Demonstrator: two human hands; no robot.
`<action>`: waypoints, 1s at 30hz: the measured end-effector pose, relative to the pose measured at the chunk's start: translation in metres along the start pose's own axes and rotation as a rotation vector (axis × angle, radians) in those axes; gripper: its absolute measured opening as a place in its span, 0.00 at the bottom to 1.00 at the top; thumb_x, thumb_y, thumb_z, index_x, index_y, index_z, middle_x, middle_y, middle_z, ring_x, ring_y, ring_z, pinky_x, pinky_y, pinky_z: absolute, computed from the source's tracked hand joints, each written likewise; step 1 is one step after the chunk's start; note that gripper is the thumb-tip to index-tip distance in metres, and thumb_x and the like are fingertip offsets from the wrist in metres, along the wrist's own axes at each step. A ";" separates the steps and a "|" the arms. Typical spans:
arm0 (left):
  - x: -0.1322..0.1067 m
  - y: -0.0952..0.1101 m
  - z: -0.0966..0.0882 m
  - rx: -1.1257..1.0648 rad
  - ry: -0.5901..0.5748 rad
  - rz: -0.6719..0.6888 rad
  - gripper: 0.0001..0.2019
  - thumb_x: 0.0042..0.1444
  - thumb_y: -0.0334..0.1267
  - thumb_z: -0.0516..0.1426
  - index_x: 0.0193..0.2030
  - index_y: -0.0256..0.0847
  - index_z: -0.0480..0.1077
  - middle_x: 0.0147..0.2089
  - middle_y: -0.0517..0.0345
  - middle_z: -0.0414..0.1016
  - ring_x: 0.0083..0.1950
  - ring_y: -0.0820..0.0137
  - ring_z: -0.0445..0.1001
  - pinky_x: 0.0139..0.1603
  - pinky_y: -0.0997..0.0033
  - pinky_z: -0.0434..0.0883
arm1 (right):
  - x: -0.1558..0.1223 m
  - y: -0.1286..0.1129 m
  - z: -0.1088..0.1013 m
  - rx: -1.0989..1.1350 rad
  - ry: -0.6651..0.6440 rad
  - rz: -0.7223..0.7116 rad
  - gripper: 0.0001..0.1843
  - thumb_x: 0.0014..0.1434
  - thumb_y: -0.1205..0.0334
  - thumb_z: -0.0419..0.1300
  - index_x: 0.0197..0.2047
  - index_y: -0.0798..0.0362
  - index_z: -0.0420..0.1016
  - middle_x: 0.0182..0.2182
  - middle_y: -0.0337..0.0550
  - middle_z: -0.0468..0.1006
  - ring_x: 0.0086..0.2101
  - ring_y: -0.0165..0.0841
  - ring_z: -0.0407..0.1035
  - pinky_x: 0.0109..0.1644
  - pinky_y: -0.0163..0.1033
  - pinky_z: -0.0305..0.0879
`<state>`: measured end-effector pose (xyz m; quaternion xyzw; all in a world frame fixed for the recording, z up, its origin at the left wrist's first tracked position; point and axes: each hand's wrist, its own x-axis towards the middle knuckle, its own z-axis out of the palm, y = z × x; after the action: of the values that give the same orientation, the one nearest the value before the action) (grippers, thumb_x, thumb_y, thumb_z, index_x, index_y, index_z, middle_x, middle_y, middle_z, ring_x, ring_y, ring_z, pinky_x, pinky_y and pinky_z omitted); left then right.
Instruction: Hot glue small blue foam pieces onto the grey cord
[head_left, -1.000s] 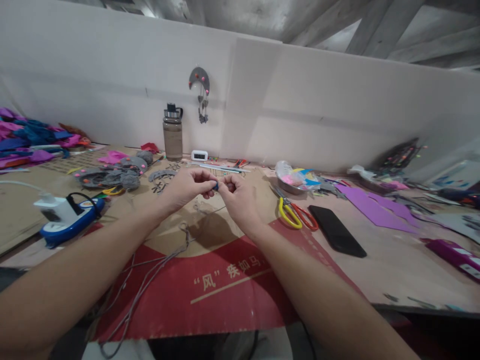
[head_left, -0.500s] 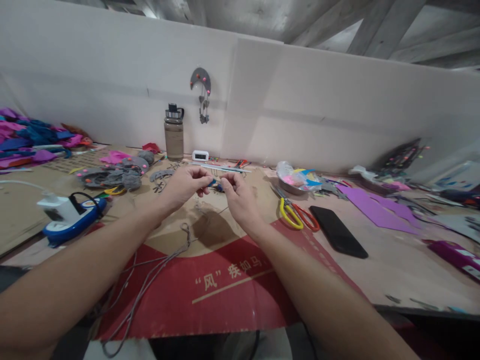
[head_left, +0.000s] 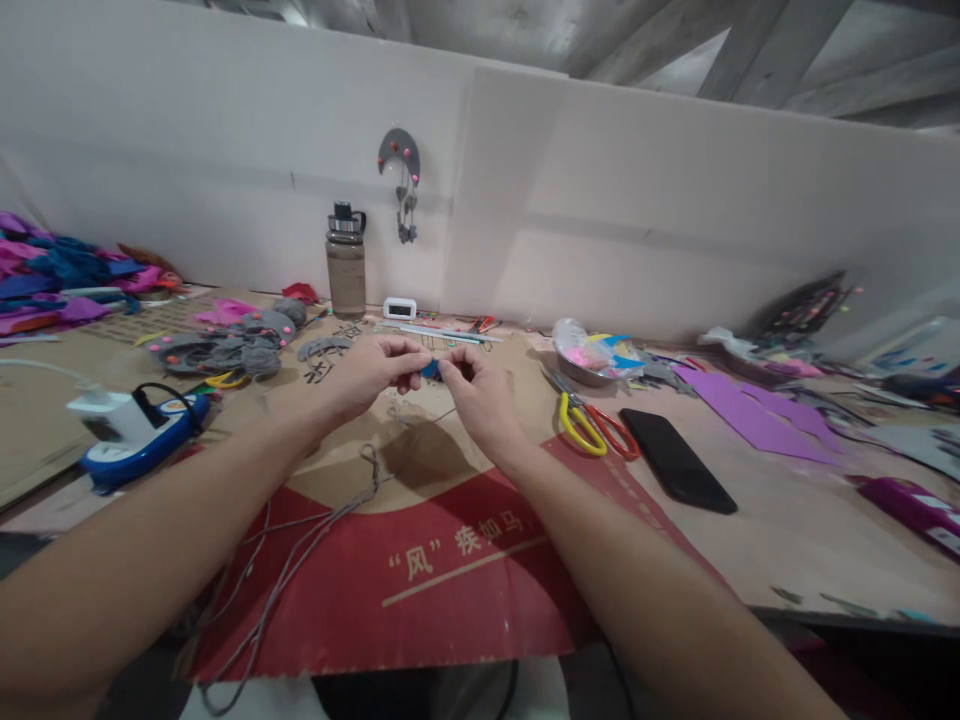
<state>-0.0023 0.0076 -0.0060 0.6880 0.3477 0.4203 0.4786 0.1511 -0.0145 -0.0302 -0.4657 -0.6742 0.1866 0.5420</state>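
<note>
My left hand [head_left: 384,368] and my right hand [head_left: 474,388] meet above the middle of the cardboard, fingertips almost touching. Between them they pinch a small blue piece [head_left: 430,369], largely covered by the fingers; its exact kind is too small to tell. A thin strand runs below the right hand. Grey cord [head_left: 326,520] lies in loose loops over the red part of the cardboard [head_left: 465,600], nearer to me. Beyond the hands lie thin white sticks [head_left: 439,332].
Scissors [head_left: 589,425] with yellow and red handles lie right of my hands, beside a black phone [head_left: 676,460]. A metal bowl [head_left: 589,374] stands behind them. At left are grey felt pieces [head_left: 217,350] and a blue power strip [head_left: 146,450]. A bottle [head_left: 346,265] stands by the wall.
Both hands have come slightly closer together around the small blue piece. The view has shifted a little; the things on the table lie as before.
</note>
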 end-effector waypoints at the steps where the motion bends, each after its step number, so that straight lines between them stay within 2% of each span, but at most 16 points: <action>1: 0.000 0.000 0.000 -0.049 -0.015 -0.019 0.11 0.49 0.42 0.57 0.29 0.35 0.72 0.21 0.57 0.69 0.22 0.76 0.65 0.24 0.76 0.61 | 0.000 0.000 0.000 0.002 0.006 0.002 0.09 0.54 0.58 0.51 0.26 0.52 0.64 0.23 0.35 0.65 0.26 0.27 0.58 0.31 0.32 0.55; 4: 0.002 0.000 -0.002 -0.128 -0.034 -0.059 0.12 0.51 0.43 0.56 0.32 0.34 0.72 0.23 0.54 0.71 0.24 0.74 0.68 0.24 0.76 0.62 | 0.000 -0.001 -0.001 0.005 0.010 -0.001 0.08 0.54 0.60 0.51 0.26 0.52 0.63 0.22 0.34 0.64 0.25 0.26 0.58 0.30 0.32 0.55; 6: 0.002 0.000 -0.002 -0.086 -0.038 -0.056 0.13 0.50 0.44 0.57 0.33 0.35 0.72 0.24 0.53 0.72 0.25 0.74 0.69 0.24 0.76 0.63 | 0.000 -0.002 -0.001 -0.012 0.003 -0.010 0.07 0.54 0.61 0.50 0.26 0.52 0.63 0.22 0.34 0.64 0.25 0.26 0.58 0.30 0.32 0.55; 12: -0.004 0.010 0.000 0.365 0.036 0.108 0.10 0.47 0.41 0.58 0.33 0.37 0.75 0.22 0.58 0.72 0.23 0.76 0.67 0.24 0.77 0.62 | -0.001 -0.001 -0.002 -0.119 -0.004 -0.079 0.08 0.55 0.60 0.51 0.28 0.52 0.65 0.26 0.38 0.69 0.29 0.28 0.62 0.32 0.33 0.57; 17: -0.007 0.015 0.002 0.516 0.090 0.189 0.07 0.48 0.37 0.57 0.30 0.37 0.75 0.20 0.60 0.71 0.20 0.77 0.65 0.21 0.79 0.60 | -0.001 0.001 -0.004 -0.186 -0.027 -0.164 0.08 0.57 0.58 0.51 0.30 0.52 0.66 0.30 0.41 0.70 0.32 0.30 0.64 0.36 0.36 0.59; 20: -0.006 0.013 -0.001 0.522 0.119 0.156 0.08 0.49 0.38 0.56 0.30 0.38 0.75 0.19 0.60 0.71 0.19 0.77 0.65 0.19 0.79 0.60 | -0.001 0.004 -0.002 -0.165 -0.052 -0.173 0.08 0.58 0.58 0.50 0.36 0.52 0.67 0.32 0.43 0.71 0.33 0.31 0.65 0.37 0.37 0.60; 23: -0.003 0.008 -0.004 0.456 0.116 0.118 0.09 0.50 0.39 0.56 0.30 0.37 0.74 0.21 0.58 0.73 0.20 0.76 0.67 0.21 0.78 0.63 | -0.001 0.006 0.000 -0.142 -0.029 -0.161 0.10 0.57 0.60 0.51 0.42 0.53 0.64 0.33 0.44 0.71 0.34 0.31 0.65 0.38 0.38 0.61; 27: 0.001 0.001 -0.004 0.328 0.092 0.055 0.08 0.49 0.40 0.56 0.31 0.37 0.73 0.24 0.56 0.75 0.24 0.73 0.72 0.27 0.75 0.69 | -0.001 0.004 -0.002 -0.166 -0.054 -0.184 0.05 0.58 0.62 0.50 0.35 0.52 0.65 0.33 0.43 0.71 0.34 0.31 0.65 0.38 0.37 0.61; 30: 0.001 -0.001 -0.002 0.258 0.084 0.036 0.08 0.49 0.40 0.57 0.31 0.37 0.72 0.24 0.56 0.75 0.26 0.72 0.73 0.30 0.73 0.71 | -0.001 0.002 -0.004 -0.181 -0.050 -0.184 0.05 0.58 0.62 0.50 0.33 0.52 0.66 0.32 0.42 0.72 0.34 0.31 0.65 0.38 0.37 0.60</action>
<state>-0.0038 0.0099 -0.0063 0.7318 0.4059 0.4091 0.3637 0.1560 -0.0153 -0.0311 -0.4439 -0.7415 0.0861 0.4958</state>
